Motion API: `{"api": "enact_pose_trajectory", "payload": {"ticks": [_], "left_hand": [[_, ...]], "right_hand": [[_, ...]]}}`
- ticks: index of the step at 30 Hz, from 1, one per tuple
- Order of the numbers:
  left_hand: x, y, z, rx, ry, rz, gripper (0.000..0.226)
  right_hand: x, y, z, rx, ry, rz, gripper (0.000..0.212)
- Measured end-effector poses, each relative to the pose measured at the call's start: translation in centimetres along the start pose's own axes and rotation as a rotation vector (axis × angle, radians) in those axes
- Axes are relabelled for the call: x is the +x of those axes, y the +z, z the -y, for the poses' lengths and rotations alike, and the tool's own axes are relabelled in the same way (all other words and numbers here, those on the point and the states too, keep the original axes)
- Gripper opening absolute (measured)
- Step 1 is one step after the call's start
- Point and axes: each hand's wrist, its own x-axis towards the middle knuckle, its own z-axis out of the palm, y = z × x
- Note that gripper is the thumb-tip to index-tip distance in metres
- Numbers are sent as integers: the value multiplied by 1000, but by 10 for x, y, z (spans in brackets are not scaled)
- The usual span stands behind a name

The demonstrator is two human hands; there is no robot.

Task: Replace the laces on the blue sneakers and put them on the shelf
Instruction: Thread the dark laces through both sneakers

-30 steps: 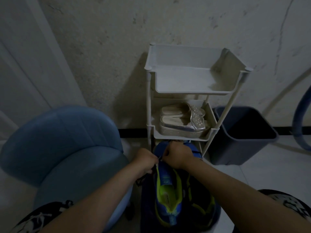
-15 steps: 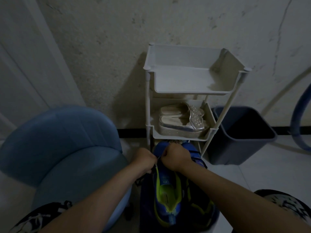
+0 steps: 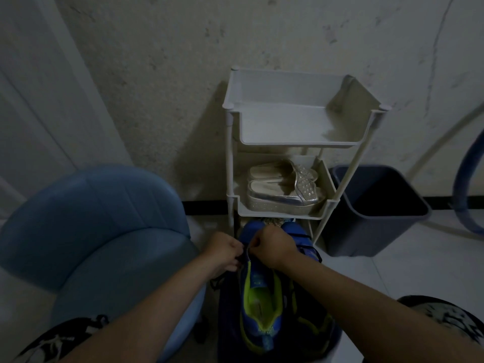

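1. While the near blue sneaker (image 3: pixel 259 297), lined in lime green, is lying heel toward the camera on a dark surface between the person's knees, both hands are meeting over its front, just above the tongue.
2. The left hand (image 3: pixel 225 251) is curling its fingers tight, thumb against forefinger, and pinching a dark lace (image 3: pixel 216 280) that is dangling in a loop below the hand, beside the sneaker's left side.
3. The right hand (image 3: pixel 272 247) is bunching into a fist, knuckles up, with its fingertips pinching the lace at the eyelets, though the strand there is hardly showing in the dim light.
4. A second blue sneaker (image 3: pixel 296 233) is lying just beside the first on the right. Its toe is poking out past the right hand and its body is mostly hiding under the forearm.
5. Both toes are pointing at a white three-tier plastic rack (image 3: pixel 301 146) that is standing against the wall. A pair of silver platform sandals (image 3: pixel 282 199) is sitting on its middle tier.
6. A blue padded chair (image 3: pixel 99 213) is standing to the left, a dark bin (image 3: pixel 366 237) is standing near the rack's right side, and a blue hose (image 3: pixel 462 179) is curving along the right edge.
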Motion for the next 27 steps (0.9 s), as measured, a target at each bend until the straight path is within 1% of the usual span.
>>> {"api": "enact_pose_trajectory", "payload": {"ticks": [3,5,9,10,12,14,15,17,18,20,21,22,24,25,27], "left_hand": [[1,1,2,3,21,-31,6],[2,0,2,1,23,-40,12],[-1,-1,0,20,29,-47,19],[0,-3,-2,19,29,-71,19],[2,-12,-11,14,53,-182,17],[3,-24,-23,-49,134,-316,15],[0,-30,-30,-113,182,-351,16],[-8,-37,-42,-222,281,-325,17],[-13,-38,-47,-228,337,-284,16],[-23,-36,-54,-193,435,-198,14],[-26,-34,-56,-191,465,-169,14],[-27,-33,-57,-199,482,-153,14],[-24,-31,-56,-219,476,-138,13],[-21,-31,-55,-231,446,-127,14],[-14,-30,-52,-236,336,-77,19]], "right_hand": [[2,3,2,-29,34,-47,15],[3,2,3,-48,25,-41,15],[5,-8,2,-62,-61,92,16],[6,-12,1,-67,-76,119,16],[7,-18,-3,-65,-89,141,17],[8,-23,-5,-51,-99,136,21],[9,-24,-5,-40,-108,125,25],[11,-29,-4,32,-117,104,33],[11,-32,0,122,-119,107,32],[11,-38,8,284,-130,130,14],[12,-40,11,286,-145,130,15],[12,-43,13,260,-153,127,22],[11,-47,15,245,-144,122,29],[8,-52,18,296,-143,108,30],[4,-63,25,546,-147,16,30]]}}
